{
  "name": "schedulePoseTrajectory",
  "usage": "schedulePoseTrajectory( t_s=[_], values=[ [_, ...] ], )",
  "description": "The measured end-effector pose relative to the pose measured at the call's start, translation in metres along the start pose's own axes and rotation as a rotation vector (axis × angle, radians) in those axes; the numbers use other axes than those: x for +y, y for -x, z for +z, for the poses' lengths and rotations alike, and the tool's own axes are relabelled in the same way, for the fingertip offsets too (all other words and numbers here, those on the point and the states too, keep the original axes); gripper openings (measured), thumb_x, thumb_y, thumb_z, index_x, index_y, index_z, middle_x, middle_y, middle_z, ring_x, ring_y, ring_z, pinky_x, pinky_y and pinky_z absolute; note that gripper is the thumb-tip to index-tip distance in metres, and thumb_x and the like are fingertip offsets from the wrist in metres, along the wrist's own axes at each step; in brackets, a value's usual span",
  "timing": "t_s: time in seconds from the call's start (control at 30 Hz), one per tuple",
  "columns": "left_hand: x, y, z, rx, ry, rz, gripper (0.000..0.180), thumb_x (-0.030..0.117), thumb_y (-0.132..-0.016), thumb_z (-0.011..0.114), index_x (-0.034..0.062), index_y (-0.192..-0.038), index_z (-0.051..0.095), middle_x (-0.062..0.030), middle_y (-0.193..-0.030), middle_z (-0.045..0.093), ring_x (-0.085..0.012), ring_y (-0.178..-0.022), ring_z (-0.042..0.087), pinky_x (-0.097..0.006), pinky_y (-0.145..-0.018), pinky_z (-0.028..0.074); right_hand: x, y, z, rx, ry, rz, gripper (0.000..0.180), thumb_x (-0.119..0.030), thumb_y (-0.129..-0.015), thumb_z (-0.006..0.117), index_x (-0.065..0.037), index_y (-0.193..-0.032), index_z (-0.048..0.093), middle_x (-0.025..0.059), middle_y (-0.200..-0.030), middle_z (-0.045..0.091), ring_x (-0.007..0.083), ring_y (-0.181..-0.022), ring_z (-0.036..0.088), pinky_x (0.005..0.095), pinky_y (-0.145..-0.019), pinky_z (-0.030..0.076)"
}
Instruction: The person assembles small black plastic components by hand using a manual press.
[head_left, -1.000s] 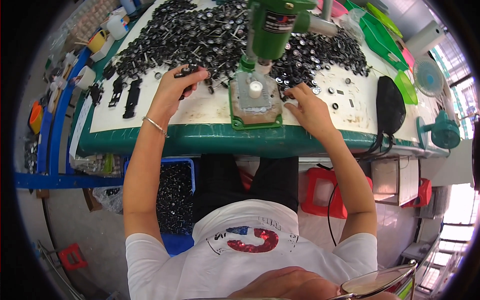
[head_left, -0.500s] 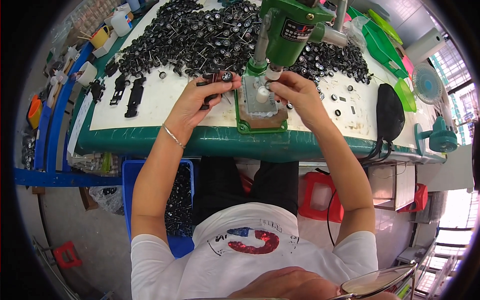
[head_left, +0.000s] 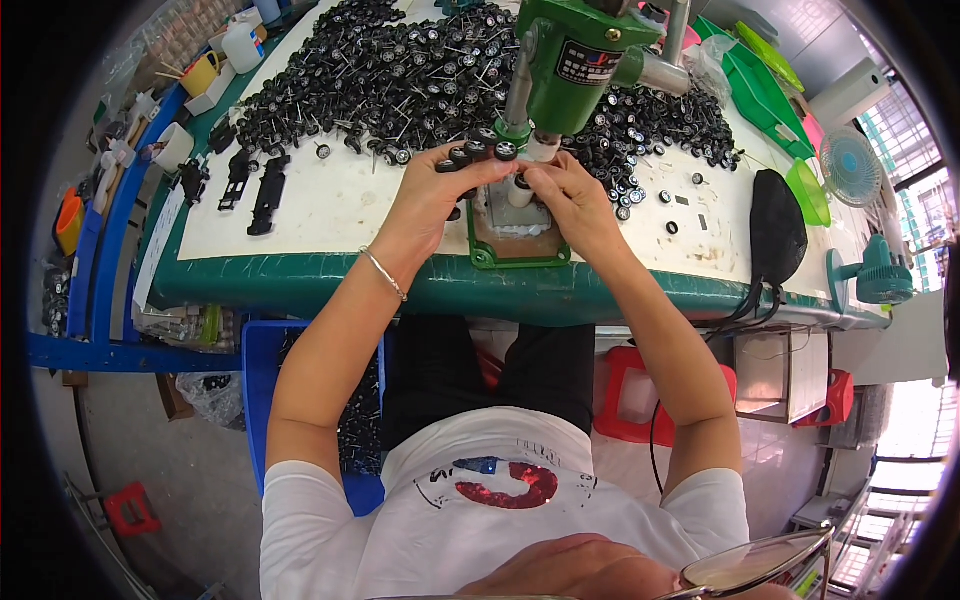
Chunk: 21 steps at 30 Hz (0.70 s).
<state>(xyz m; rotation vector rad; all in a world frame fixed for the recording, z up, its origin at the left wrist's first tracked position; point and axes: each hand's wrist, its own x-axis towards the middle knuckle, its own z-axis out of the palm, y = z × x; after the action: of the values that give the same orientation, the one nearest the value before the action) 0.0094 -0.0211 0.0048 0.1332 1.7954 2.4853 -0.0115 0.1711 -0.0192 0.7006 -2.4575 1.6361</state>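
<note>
The left hand point(head_left: 432, 200) is closed on a short row of small black wheels point(head_left: 476, 152), held up beside the green press point(head_left: 575, 62). The right hand point(head_left: 570, 196) pinches a small white piece point(head_left: 520, 190) on the press base point(head_left: 520, 240). A few finished black car bases point(head_left: 268, 194) lie at the left; the big heap of wheels on axles point(head_left: 400, 80) behind suggests most work remains.
</note>
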Motion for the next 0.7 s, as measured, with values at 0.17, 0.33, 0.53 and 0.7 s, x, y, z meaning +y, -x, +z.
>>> schedulePoseTrajectory(
  t_s=[0.17, 0.33, 0.53, 0.7],
  values=[
    [-0.005, -0.002, 0.007, -0.008, -0.068, 0.000, 0.019, 0.009, -0.076, 0.074, 0.0018, -0.094, 0.070, -0.0038, -0.085, 0.069, -0.0098, -0.080, 0.062, -0.022, -0.078, 0.046, -0.008, -0.010, -0.027, 0.067, -0.177, 0.165, 0.037, -0.028, -0.096, 0.051, -0.003, -0.122, 0.060, 0.0033, -0.098, 0.062, 0.0087, -0.070, 0.055, 0.0222, -0.063, 0.044],
    [-0.010, -0.005, 0.014, -0.039, -0.087, 0.016, 0.028, 0.010, -0.074, 0.078, -0.0016, -0.097, 0.069, -0.0056, -0.088, 0.069, -0.0088, -0.078, 0.061, -0.022, -0.073, 0.048, -0.018, -0.045, -0.091, 0.221, -0.184, 0.131, 0.037, -0.033, -0.097, 0.046, -0.007, -0.115, 0.064, 0.0020, -0.087, 0.064, 0.0067, -0.067, 0.055, 0.0203, -0.059, 0.043],
    [-0.018, -0.013, 0.014, -0.030, -0.077, 0.064, 0.021, 0.006, -0.077, 0.075, 0.0018, -0.097, 0.069, -0.0041, -0.091, 0.069, -0.0103, -0.083, 0.064, -0.025, -0.078, 0.050, -0.074, -0.142, -0.144, 0.211, -0.708, -0.057, 0.025, -0.028, -0.093, 0.050, -0.005, -0.096, 0.060, 0.0025, -0.071, 0.060, 0.0122, -0.063, 0.055, 0.0249, -0.058, 0.046],
    [-0.014, -0.013, 0.020, -0.058, -0.044, 0.044, 0.023, 0.005, -0.076, 0.074, 0.0013, -0.098, 0.069, -0.0051, -0.092, 0.069, -0.0112, -0.084, 0.064, -0.026, -0.080, 0.050, -0.081, -0.217, -0.232, -0.022, -0.653, -0.002, 0.026, -0.031, -0.093, 0.058, -0.006, -0.099, 0.059, -0.0018, -0.064, 0.055, 0.0084, -0.052, 0.053, 0.0229, -0.046, 0.046]
  ],
)
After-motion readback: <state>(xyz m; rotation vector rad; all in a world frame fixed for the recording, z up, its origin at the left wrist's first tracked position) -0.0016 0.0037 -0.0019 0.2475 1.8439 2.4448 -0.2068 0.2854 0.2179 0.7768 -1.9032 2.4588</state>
